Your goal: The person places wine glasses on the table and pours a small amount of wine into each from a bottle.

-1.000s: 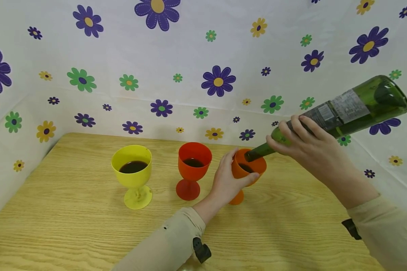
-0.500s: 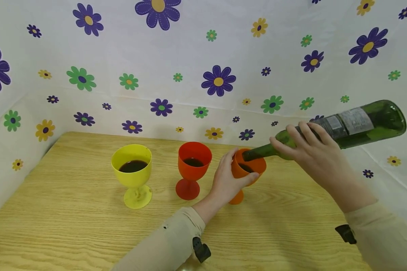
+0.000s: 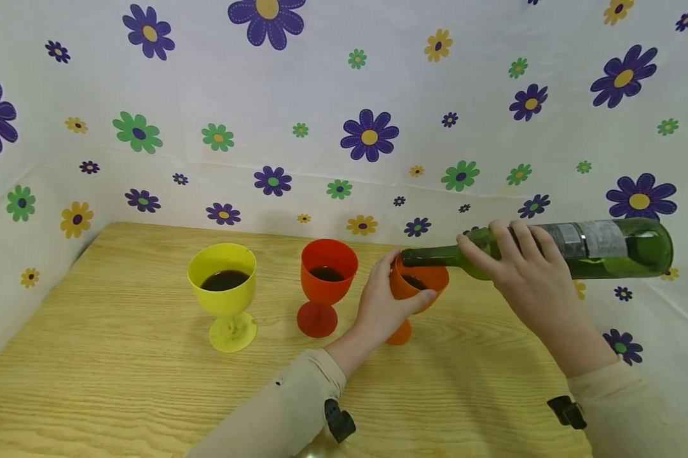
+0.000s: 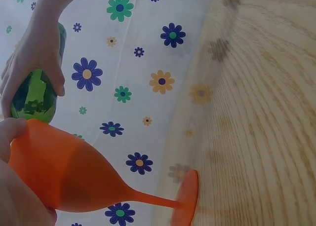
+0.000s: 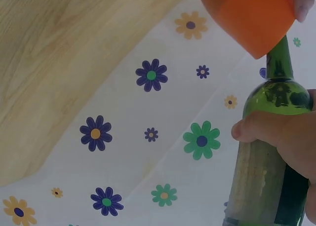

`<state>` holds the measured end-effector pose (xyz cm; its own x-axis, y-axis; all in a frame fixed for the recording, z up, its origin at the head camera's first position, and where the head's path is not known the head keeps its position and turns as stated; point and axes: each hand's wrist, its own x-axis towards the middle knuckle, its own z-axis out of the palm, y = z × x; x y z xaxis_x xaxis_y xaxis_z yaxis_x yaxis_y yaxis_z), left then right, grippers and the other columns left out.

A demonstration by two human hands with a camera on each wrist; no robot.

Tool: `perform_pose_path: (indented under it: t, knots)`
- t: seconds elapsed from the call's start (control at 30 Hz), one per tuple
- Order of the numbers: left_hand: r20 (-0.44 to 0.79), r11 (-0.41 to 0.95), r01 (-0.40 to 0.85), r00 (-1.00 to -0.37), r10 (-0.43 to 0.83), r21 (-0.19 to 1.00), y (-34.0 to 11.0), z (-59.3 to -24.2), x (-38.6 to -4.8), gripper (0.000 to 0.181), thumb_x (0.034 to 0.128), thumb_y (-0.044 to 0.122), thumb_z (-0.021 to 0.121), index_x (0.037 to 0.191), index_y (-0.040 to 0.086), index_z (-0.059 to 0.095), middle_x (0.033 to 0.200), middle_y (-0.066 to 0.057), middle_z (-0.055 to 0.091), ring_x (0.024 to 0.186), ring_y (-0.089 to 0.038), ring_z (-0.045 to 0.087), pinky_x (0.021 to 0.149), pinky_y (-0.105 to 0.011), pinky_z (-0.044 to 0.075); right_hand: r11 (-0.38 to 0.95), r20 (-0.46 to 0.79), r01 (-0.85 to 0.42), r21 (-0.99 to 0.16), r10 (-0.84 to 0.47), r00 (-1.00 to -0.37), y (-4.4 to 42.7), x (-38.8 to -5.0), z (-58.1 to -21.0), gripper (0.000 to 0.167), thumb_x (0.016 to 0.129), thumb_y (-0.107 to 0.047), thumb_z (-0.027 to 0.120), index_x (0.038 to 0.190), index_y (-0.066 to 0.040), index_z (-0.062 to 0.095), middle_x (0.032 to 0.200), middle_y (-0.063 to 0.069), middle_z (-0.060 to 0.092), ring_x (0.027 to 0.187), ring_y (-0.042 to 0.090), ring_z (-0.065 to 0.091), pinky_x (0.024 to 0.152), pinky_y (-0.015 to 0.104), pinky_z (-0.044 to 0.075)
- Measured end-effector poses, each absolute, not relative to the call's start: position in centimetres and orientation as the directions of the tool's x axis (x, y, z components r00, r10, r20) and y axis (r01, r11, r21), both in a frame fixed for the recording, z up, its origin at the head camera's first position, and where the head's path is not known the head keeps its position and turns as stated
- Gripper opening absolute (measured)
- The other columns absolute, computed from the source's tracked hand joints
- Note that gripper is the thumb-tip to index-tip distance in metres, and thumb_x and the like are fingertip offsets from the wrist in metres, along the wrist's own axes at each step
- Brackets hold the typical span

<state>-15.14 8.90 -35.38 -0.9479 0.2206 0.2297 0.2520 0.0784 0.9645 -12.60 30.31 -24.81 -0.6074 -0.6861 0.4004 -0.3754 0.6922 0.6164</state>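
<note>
An orange goblet (image 3: pixel 423 304) stands on the table with dark liquid in its bowl. My left hand (image 3: pixel 383 304) grips that bowl from the left, thumb across the near side; in the left wrist view the goblet's foot (image 4: pixel 186 199) rests on the wood. My right hand (image 3: pixel 529 280) holds a green glass bottle (image 3: pixel 644 248) around its shoulder. The bottle lies nearly level, its mouth over the goblet's far rim; whether they touch I cannot tell. Some liquid shows inside the bottle. The right wrist view shows my thumb on the bottle (image 5: pixel 261 176) beside the label.
A red goblet (image 3: pixel 329 289) stands just left of my left hand, and a yellow goblet (image 3: pixel 224 299) stands farther left. Both hold dark liquid. A white flowered cloth (image 3: pixel 298 83) hangs behind the wooden table (image 3: pixel 121 381) and along its sides.
My right hand has lowered the bottle's base, bringing it from a steep pouring tilt to nearly level. The bottle's mouth has shifted left and slightly up. My left hand has stayed on the orange goblet.
</note>
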Motion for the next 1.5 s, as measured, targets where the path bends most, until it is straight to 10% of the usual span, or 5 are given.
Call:
perform_pose_path:
  t: [1.03, 1.5]
  knots:
    - [0.227, 0.086, 0.249, -0.952, 0.203, 0.965, 9.1, -35.4, -15.0, 0.086, 0.0759, 0.038, 0.081, 0.145, 0.014, 0.036, 0.128, -0.002, 0.051, 0.11, -0.017, 0.051, 0.095, -0.035, 0.043, 0.831, 0.581, -0.309, 0.462, -0.547, -0.603, 29.5, -10.6, -28.9, 0.098, 0.054, -0.014, 0.092, 0.14, -0.02, 0.045, 0.118, 0.028, 0.045, 0.099, 0.047, 0.044, 0.077, 0.056, 0.037]
    - [0.235, 0.062, 0.253, -0.949, 0.209, 0.965, 9.1, -35.5, -15.1, 0.082, 0.0764, 0.037, 0.081, 0.144, 0.02, 0.038, 0.126, 0.001, 0.05, 0.11, -0.015, 0.05, 0.095, -0.037, 0.042, 0.914, 0.565, -0.343, 0.214, -0.403, -0.72, 29.2, -10.6, -28.8, 0.101, 0.053, -0.011, 0.093, 0.14, -0.024, 0.043, 0.122, 0.027, 0.045, 0.102, 0.05, 0.041, 0.083, 0.059, 0.032]
